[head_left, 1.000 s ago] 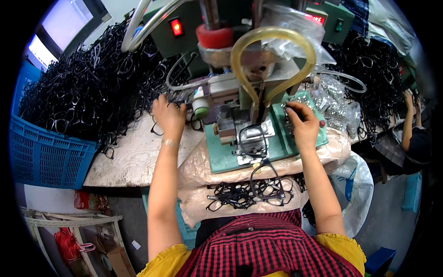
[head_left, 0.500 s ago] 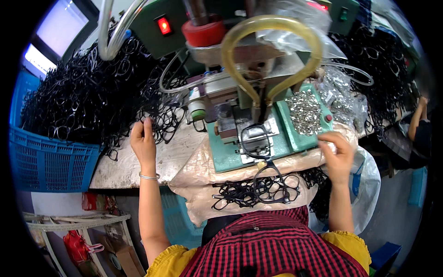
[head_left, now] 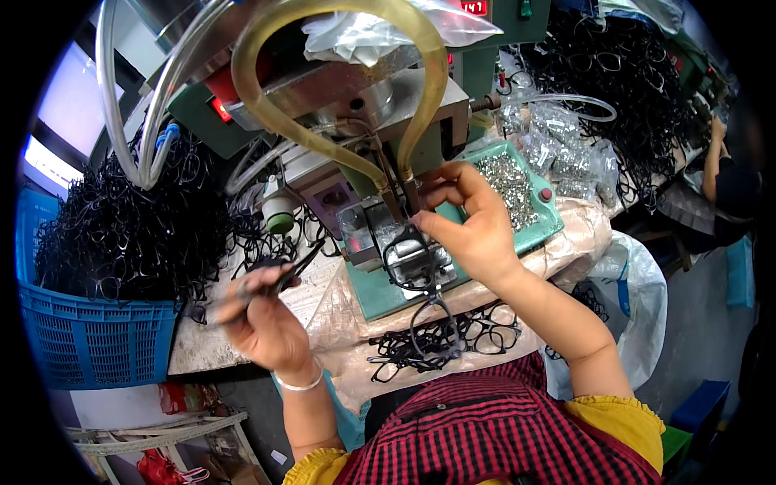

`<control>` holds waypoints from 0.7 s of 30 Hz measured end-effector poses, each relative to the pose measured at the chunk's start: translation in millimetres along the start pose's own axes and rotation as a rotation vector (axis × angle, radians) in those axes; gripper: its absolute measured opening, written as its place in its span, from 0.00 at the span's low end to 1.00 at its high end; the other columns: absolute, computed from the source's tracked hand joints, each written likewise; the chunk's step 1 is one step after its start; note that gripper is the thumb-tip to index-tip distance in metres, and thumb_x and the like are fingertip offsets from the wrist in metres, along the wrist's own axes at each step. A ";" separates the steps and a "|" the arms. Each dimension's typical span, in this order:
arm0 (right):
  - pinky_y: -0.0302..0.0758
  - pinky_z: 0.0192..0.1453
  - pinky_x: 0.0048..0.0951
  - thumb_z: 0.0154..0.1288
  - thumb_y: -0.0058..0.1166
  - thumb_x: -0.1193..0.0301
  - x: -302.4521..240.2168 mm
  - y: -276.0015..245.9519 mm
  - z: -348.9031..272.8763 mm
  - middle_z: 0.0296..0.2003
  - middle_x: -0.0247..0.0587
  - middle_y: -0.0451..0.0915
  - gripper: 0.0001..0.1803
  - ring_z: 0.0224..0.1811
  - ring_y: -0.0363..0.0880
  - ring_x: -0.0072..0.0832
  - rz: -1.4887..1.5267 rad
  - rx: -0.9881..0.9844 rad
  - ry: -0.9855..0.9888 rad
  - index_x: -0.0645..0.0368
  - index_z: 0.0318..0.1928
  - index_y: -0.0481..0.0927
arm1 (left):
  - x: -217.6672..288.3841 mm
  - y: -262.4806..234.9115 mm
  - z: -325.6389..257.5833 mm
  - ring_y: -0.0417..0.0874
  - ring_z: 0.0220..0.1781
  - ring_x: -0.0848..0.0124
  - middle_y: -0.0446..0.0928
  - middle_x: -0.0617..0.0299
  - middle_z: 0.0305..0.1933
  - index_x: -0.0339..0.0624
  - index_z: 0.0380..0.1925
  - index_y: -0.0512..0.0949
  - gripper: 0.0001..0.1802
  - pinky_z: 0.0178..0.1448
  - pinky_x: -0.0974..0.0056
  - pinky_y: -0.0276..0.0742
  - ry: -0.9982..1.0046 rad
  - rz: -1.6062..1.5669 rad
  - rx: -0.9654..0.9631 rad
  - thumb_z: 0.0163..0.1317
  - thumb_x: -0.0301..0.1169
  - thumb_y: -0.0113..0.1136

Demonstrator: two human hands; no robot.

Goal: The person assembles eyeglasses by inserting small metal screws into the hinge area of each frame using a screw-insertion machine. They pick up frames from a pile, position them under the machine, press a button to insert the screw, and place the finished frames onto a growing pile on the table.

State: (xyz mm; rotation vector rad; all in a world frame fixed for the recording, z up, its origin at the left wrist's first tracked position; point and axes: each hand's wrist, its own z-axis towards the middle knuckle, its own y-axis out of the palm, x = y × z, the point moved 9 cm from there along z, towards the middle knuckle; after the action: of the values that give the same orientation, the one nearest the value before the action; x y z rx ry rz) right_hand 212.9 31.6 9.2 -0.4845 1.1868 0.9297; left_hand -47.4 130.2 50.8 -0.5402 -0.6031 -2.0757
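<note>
The left hand (head_left: 267, 323), blurred, is closed on a dark slim piece (head_left: 304, 263). The right hand (head_left: 473, 226) is at the press (head_left: 364, 103); whether it grips anything, I cannot tell. Glasses (head_left: 434, 293) hang off the press, below its thumb.

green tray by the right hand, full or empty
Not empty: small shiny pieces cover much of the green tray; their depth cannot be told.

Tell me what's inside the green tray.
Inside the green tray lies a spread of small, shiny pieces. They cover much of its floor, and the right hand hides part of its left side; what lies there cannot be seen.
</note>
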 end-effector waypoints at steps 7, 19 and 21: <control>0.75 0.54 0.22 0.59 0.59 0.85 13.1 20.1 -10.8 0.49 0.40 0.79 0.23 0.47 0.80 0.20 0.305 0.060 0.038 0.68 0.55 0.71 | 13.3 40.4 39.1 0.84 0.42 0.58 0.78 0.46 0.39 0.35 0.41 0.71 0.10 0.42 0.55 0.87 0.076 0.091 -0.065 0.70 0.30 0.59; 0.72 0.49 0.20 0.61 0.60 0.81 12.7 18.7 -21.7 0.36 0.35 0.83 0.26 0.41 0.79 0.17 0.278 0.109 0.128 0.65 0.60 0.68 | 17.9 42.8 39.4 0.85 0.44 0.61 0.78 0.51 0.41 0.35 0.43 0.74 0.07 0.46 0.59 0.85 0.045 0.111 -0.053 0.69 0.25 0.59; 0.72 0.49 0.20 0.63 0.57 0.82 1.3 19.9 -26.9 0.40 0.37 0.83 0.26 0.43 0.78 0.17 0.252 0.077 0.186 0.65 0.61 0.67 | 18.5 45.1 37.7 0.85 0.44 0.58 0.79 0.49 0.41 0.33 0.43 0.72 0.08 0.46 0.59 0.84 0.029 0.116 -0.067 0.68 0.23 0.59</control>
State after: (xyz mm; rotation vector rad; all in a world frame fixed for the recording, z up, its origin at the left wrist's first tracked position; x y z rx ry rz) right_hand 181.4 22.9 1.8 -0.3702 1.4719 1.0659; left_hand -13.3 118.9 100.9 -0.5686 -0.4761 -1.9963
